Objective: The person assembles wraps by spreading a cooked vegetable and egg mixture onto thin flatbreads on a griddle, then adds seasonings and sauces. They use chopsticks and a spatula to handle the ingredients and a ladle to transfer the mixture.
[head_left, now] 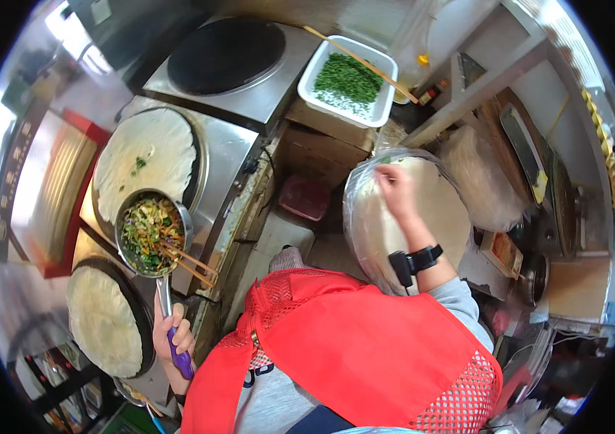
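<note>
My left hand point(171, 334) is wrapped round the purple-and-metal handle of a saucepan point(186, 228). Mixed shredded vegetables point(147, 230) fill the pan, with wooden chopsticks point(193, 266) resting in them. The pan covers the near edge of a flatbread point(141, 148) on a round griddle; a few green bits lie on that bread. On the right, my right hand point(393, 186) is at the far left part of a stack of pale round dough sheets point(434, 210), lined with clear plastic point(360, 217). Its fingers are drawn together; whatever they pinch is too small to make out.
Another flatbread point(105, 318) lies on the nearer griddle. A bare dark griddle point(228, 54) stands at the back. Beside it, a white tub point(306, 85) holds chopped greens point(349, 78), with a wooden stick point(361, 61) laid across. A red-framed box point(69, 210) borders the griddles at left.
</note>
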Available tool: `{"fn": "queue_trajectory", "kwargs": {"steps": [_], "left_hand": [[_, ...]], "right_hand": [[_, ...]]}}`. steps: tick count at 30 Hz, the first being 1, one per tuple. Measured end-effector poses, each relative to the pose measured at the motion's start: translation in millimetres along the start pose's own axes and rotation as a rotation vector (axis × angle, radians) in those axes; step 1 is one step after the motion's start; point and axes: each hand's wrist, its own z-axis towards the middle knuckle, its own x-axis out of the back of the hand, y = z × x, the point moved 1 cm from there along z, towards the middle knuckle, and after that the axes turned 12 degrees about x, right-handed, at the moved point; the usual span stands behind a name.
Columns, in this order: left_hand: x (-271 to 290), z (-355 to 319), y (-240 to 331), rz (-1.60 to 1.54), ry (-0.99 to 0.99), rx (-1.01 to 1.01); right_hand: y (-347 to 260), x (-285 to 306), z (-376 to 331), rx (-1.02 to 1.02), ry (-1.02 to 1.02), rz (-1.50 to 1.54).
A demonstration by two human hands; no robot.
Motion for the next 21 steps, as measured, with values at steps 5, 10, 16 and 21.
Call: {"fn": "queue_trajectory", "kwargs": {"steps": [5, 10, 16, 21], "left_hand": [[-23, 9, -34, -0.005, -0.056, 0.155], [-39, 21, -50, 0.017, 0.027, 0.171], [-38, 19, -42, -0.002, -0.002, 0.149], [-24, 15, -19, -0.015, 0.036, 0.110]], "right_hand": [[64, 57, -40, -0.418, -0.030, -0.120], [68, 42, -40, -0.179, -0.141, -0.404], [83, 31, -28, -0.218, -0.157, -0.273], [91, 30, -21, -0.362, -0.005, -0.101]]}}
